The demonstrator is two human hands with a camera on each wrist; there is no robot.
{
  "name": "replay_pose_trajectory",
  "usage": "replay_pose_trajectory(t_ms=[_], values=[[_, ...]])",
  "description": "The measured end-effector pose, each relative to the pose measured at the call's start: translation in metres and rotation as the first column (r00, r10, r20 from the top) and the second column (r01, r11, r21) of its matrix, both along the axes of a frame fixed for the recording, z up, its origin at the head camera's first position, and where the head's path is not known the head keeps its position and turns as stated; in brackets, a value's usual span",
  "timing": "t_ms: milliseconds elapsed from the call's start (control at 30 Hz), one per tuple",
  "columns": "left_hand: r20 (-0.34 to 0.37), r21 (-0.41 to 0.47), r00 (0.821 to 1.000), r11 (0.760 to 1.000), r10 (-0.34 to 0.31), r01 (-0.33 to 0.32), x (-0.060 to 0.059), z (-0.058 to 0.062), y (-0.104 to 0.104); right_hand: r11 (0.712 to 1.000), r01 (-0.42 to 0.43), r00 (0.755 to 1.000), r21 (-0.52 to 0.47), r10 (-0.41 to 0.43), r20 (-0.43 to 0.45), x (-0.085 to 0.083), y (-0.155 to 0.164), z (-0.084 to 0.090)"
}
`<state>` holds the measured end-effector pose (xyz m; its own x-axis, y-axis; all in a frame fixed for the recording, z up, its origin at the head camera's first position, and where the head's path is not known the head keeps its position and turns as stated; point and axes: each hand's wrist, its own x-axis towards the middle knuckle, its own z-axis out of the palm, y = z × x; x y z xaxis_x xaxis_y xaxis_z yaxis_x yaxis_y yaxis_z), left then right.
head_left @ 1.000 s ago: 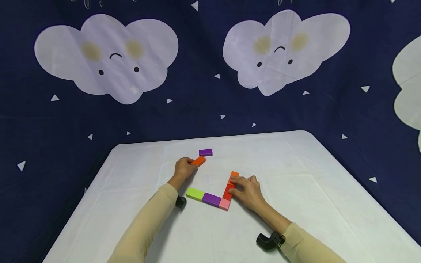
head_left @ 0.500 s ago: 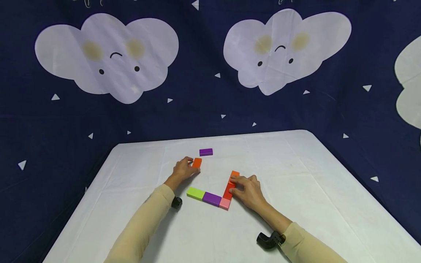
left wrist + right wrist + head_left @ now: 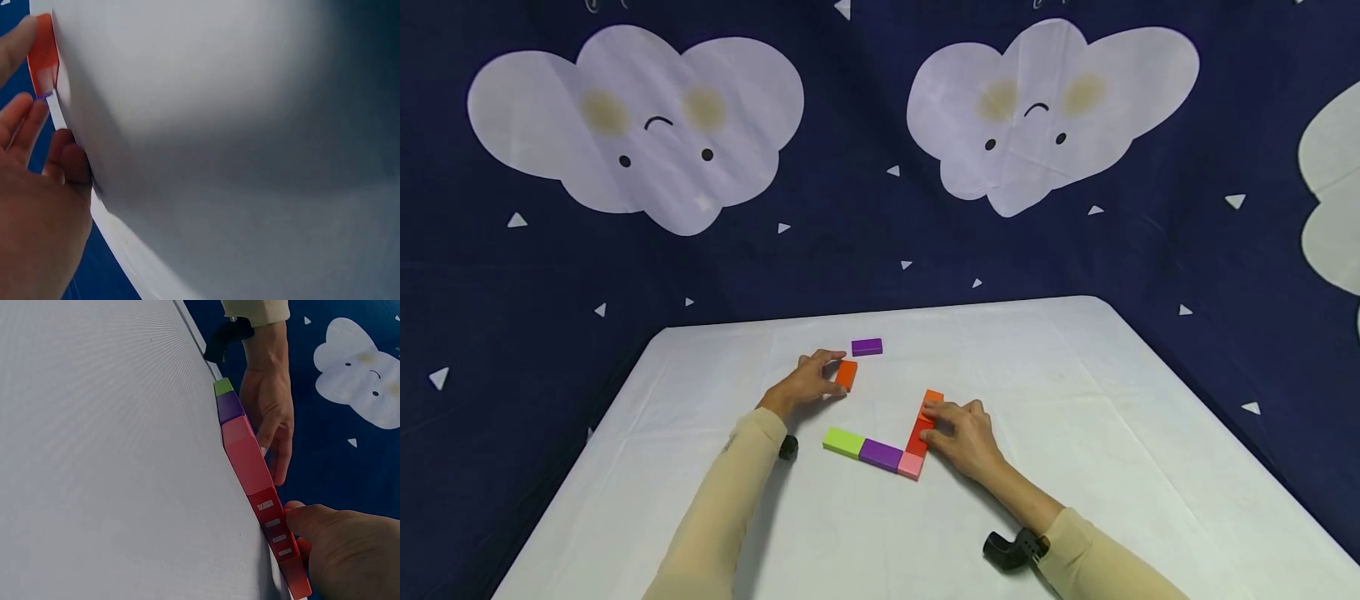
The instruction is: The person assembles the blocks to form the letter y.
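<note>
On the white table an L of flat blocks lies: green (image 3: pixel 844 442), purple (image 3: pixel 881 454) and pink (image 3: pixel 911 465) in a row, then red (image 3: pixel 917 437) and orange (image 3: pixel 934 397) running away from me. My right hand (image 3: pixel 934 418) grips the red block, index tip at its joint with the orange one, thumb on its right side. In the right wrist view a fingertip (image 3: pixel 299 512) touches the red block (image 3: pixel 275 532). My left hand (image 3: pixel 833 377) pinches a loose orange block (image 3: pixel 847 375) flat on the table, also in the left wrist view (image 3: pixel 44 62). A loose purple block (image 3: pixel 867 347) lies just beyond.
The table (image 3: pixel 1075 433) is covered in white cloth, its far edge and rounded right corner close behind the blocks. A dark blue backdrop with white clouds (image 3: pixel 1045 108) hangs behind. Black camera mounts sit at my right wrist (image 3: pixel 1011 550) and left wrist (image 3: pixel 787 447).
My left hand has turned the loose orange block from a slant to pointing away from me and drawn it slightly nearer. The right hand has stayed on the red block.
</note>
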<state>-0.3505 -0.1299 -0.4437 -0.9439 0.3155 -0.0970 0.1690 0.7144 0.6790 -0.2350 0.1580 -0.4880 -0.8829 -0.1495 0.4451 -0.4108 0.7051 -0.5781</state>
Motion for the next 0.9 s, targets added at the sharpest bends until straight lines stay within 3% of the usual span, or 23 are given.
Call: replay_pose_trajectory(t_ms=[200,467,700,900], values=[[0.037,-0.03,0.999,0.999,-0.029,0.03,-0.001,0.003,-0.004,1.0,-0.001,1.0,-0.009,0.001,0.016,0.0,-0.001,0.003],[0.017,-0.03,0.999,0.999,-0.04,0.041,0.002,0.0,-0.005,1.0,0.009,0.999,-0.004,-0.009,0.043,0.001,-0.002,0.0],[0.017,0.055,1.0,0.998,0.02,-0.021,0.005,0.01,-0.002,1.0,0.013,1.0,-0.007,-0.013,0.023,0.001,-0.001,0.0],[0.013,0.164,0.999,0.986,0.034,-0.036,0.018,0.024,-0.001,1.0,0.008,1.0,-0.001,-0.008,0.017,0.0,0.0,0.001]])
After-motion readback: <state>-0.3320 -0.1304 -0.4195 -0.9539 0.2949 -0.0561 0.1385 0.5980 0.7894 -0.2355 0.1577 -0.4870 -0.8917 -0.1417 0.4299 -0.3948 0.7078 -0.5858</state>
